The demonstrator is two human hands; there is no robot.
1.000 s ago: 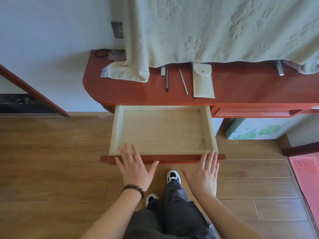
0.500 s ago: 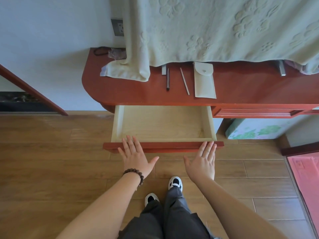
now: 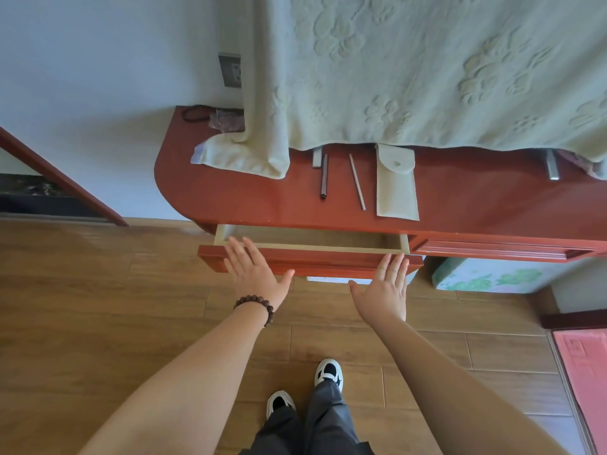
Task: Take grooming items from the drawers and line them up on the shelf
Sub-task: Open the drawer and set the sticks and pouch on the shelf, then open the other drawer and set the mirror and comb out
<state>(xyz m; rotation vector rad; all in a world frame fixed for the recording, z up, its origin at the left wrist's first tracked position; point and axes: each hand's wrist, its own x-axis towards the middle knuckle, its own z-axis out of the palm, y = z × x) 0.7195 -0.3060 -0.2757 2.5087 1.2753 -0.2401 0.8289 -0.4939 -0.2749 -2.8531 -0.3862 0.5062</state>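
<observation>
The drawer (image 3: pixel 310 259) is now almost closed — left hand (image 3: pixel 254 277) and right hand (image 3: pixel 387 287) push it with flat fingers, holding nothing — so this one seems finished.

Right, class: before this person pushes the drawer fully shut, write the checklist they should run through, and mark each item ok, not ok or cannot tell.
1. Drawer holds nothing in the strip that shows: ok; the rest is hidden under the shelf.
2. Left hand flat on the drawer front, fingers straight: ok.
3. Right hand flat on the front, fingers clear of the gap: ok.
4. Items lined up on the shelf: dark stick, thin stick, pouch: ok.
5. Blanket clear of the drawer: ok.
6. Second drawer emptied: cannot tell.
</observation>
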